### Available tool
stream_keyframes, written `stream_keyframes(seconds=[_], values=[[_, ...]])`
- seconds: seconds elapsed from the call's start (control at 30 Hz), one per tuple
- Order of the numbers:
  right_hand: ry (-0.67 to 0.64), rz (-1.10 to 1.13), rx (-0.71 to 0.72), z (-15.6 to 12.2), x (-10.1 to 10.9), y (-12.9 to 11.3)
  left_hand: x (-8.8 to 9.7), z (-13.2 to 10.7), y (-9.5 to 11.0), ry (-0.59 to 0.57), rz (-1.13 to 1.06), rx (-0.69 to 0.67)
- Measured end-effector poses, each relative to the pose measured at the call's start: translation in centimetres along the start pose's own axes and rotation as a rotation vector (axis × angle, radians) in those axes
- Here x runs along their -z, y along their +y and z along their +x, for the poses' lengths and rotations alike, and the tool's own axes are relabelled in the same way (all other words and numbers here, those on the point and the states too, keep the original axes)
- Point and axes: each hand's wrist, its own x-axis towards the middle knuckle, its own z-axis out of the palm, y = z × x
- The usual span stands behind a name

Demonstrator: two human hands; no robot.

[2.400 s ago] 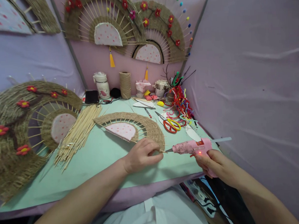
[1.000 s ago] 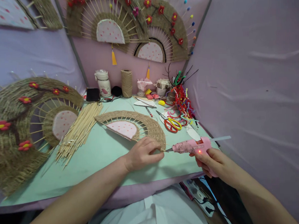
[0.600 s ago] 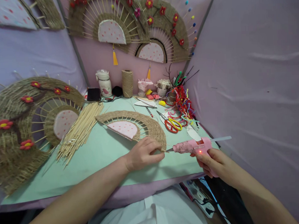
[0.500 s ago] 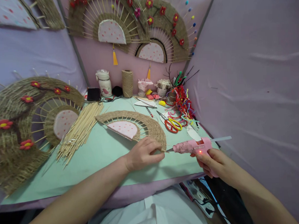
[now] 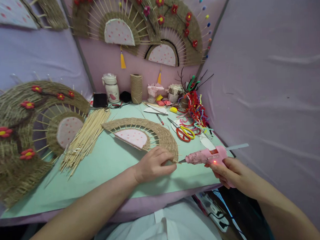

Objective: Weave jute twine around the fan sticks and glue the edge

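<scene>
A half-round woven twine fan (image 5: 149,129) with wooden spokes and a pink dotted centre lies on the green table (image 5: 106,168). My left hand (image 5: 152,164) rests at the fan's near right end, fingers curled and pinching its twine edge. My right hand (image 5: 228,170) grips a pink glue gun (image 5: 206,155) with a red light on. The gun's nozzle points left and touches the fan's end right beside my left fingertips.
A bundle of wooden sticks (image 5: 84,141) lies left of the fan, and a larger flowered fan (image 5: 25,133) leans at the far left. Red-and-yellow scissors (image 5: 183,132), pipe cleaners (image 5: 195,111), a twine spool (image 5: 136,88) and a white jar (image 5: 111,87) sit further back. Purple panels enclose the table.
Hardly anything differs. Both hands keep their places at the fan's end, with only a slight shift of the camera view.
</scene>
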Motion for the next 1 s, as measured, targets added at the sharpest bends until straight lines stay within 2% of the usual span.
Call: stream_keyframes(seconds=[0.13, 0.57, 0.83, 1.0], values=[[-0.008, -0.068, 0.032, 0.1, 0.7, -0.3, 0.0, 0.1, 0.0, -0.01, 0.015, -0.02], [0.002, -0.252, 0.102, 0.9, 2.3, -2.2, -0.2, -0.2, 0.0, -0.053, -0.044, 0.039], [-0.019, -0.25, 0.098, 1.0, 2.4, -1.8, -0.2, -0.2, 0.0, -0.035, -0.015, 0.021], [-0.015, -0.152, 0.059, 0.5, 2.7, -1.0, 0.0, -0.1, 0.0, -0.02, 0.013, 0.008]])
